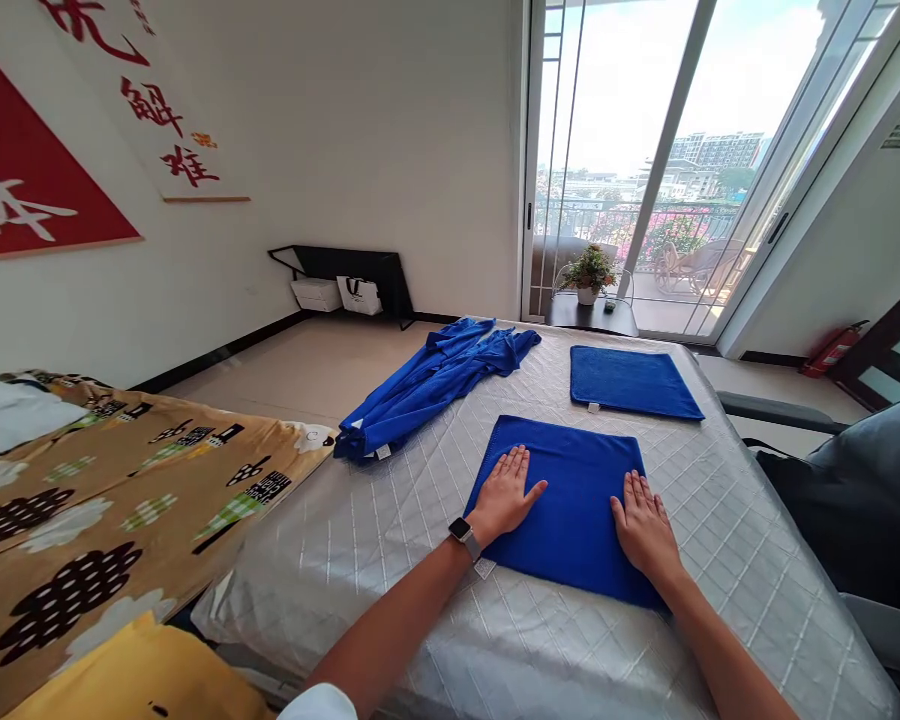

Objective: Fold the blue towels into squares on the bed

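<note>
A blue towel point(566, 500) lies spread out as a flat rectangle on the silver quilted mattress cover point(390, 530). My left hand point(504, 492) rests flat on its left side, thumb held apart from the fingers, a watch on the wrist. At the towel's right edge my right hand point(645, 525) also lies flat, fingers stretched forward. A small white tag point(484, 568) sticks out by the towel's near left corner. Farther back on the right is another flat blue towel point(634, 382). Crumpled blue cloths point(439, 385) lie in a long heap at the back left.
To the left lies a brown patterned blanket point(157, 480), with a yellow cushion point(142, 675) at the near corner. A black chair point(870, 490) stands close on the right. Past the far edge, a small table point(592, 316) holds a potted plant point(589, 272) before the glass door.
</note>
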A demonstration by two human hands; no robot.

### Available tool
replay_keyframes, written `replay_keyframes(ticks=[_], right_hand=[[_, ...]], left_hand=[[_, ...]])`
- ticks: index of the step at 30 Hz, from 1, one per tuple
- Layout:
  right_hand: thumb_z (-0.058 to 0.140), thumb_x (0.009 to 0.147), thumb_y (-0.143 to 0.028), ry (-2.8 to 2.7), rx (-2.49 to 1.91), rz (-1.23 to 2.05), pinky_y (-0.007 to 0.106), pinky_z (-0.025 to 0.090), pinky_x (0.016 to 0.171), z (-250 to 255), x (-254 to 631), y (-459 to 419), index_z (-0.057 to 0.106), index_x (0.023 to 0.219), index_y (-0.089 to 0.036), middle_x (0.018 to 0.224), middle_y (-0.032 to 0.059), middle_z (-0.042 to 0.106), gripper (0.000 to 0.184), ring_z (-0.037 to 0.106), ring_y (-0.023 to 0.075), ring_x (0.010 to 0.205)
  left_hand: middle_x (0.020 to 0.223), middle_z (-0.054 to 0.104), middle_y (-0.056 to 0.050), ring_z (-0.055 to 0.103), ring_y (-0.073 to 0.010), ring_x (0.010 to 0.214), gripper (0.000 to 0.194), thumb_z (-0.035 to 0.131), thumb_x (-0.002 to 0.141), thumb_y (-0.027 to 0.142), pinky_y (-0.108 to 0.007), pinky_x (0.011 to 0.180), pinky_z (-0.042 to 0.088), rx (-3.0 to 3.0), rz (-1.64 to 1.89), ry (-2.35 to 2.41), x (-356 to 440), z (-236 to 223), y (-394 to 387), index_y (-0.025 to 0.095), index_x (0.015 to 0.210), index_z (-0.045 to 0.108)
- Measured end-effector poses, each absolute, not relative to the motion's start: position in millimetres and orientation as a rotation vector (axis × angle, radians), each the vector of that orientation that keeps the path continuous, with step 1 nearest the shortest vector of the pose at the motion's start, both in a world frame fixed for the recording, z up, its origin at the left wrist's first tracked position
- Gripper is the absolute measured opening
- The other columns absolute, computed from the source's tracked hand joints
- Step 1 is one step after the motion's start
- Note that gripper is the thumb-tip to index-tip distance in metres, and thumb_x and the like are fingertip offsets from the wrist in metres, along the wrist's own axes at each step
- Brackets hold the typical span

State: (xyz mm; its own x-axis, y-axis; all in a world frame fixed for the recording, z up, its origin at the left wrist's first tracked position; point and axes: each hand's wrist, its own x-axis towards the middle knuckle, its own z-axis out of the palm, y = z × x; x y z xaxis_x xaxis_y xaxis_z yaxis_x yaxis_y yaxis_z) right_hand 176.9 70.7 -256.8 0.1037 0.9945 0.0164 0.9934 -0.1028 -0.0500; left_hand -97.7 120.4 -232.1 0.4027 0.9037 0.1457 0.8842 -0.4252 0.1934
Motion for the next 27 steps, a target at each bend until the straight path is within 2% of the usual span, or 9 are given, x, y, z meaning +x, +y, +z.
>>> replay_keyframes(ticks=[4,9,17,21,24,27], right_hand=[[0.012,0.103,-0.044,-2.100,-2.319,0.001,0.044,0.011,0.126,-259.5,178.6,69.8,0.021,0.162,-0.004,0.169,0.0106,0.016,0.071,0.014,0.0235,0.157],[0.018,0.103,-0.044,-2.131,-2.320,-0.005,0.046,0.010,0.126,-253.5,183.6,82.2,0.022,0.162,-0.005,0.169,0.0121,0.018,0.071,0.015,0.0251,0.156],[0.014,0.104,-0.044,-2.074,-2.275,0.077,0.041,0.008,0.126,-234.2,190.0,156.0,0.022,0.162,-0.005,0.169,0.0104,0.019,0.069,0.012,0.0220,0.157],[0.015,0.104,-0.046,-2.015,-2.268,0.148,0.040,0.008,0.126,-247.9,195.6,170.7,0.019,0.162,-0.005,0.170,0.0108,0.016,0.071,0.010,0.0212,0.157],[0.016,0.104,-0.046,-2.002,-2.258,0.141,0.040,0.006,0.126,-253.9,196.0,171.3,0.019,0.162,-0.006,0.170,0.0107,0.016,0.071,0.010,0.0211,0.157],[0.017,0.104,-0.047,-1.996,-2.259,0.134,0.040,0.007,0.126,-253.0,195.0,169.7,0.020,0.162,-0.005,0.170,0.0109,0.018,0.071,0.011,0.0215,0.157]], left_hand=[[0.166,0.027,-0.017,0.025,-0.0270,0.154,0.078,0.022,0.105,0.061,-0.045,0.126,0.026,2.464,0.333,1.830,-144.0,-237.2,116.4,0.008,0.161,0.024],[0.165,0.029,-0.017,0.027,-0.0289,0.153,0.076,0.025,0.105,0.058,-0.047,0.125,0.027,2.450,0.365,1.887,-151.5,-244.5,112.5,0.010,0.162,0.020],[0.163,0.032,-0.020,0.030,-0.0292,0.152,0.076,0.024,0.104,0.058,-0.046,0.124,0.028,2.445,0.350,1.930,-148.6,-240.5,107.4,0.004,0.157,0.031],[0.157,0.043,-0.021,0.037,-0.0332,0.149,0.077,0.026,0.102,0.061,-0.050,0.123,0.029,2.474,0.288,1.963,-151.1,-230.8,117.8,0.006,0.155,0.038],[0.152,0.050,-0.024,0.042,-0.0369,0.145,0.070,0.031,0.103,0.053,-0.052,0.121,0.030,2.499,0.272,2.002,-127.3,-211.5,139.9,0.003,0.149,0.047],[0.150,0.052,-0.023,0.045,-0.0322,0.144,0.060,0.035,0.104,0.044,-0.046,0.121,0.031,2.652,0.378,1.776,-67.3,-199.4,158.6,0.003,0.145,0.052]])
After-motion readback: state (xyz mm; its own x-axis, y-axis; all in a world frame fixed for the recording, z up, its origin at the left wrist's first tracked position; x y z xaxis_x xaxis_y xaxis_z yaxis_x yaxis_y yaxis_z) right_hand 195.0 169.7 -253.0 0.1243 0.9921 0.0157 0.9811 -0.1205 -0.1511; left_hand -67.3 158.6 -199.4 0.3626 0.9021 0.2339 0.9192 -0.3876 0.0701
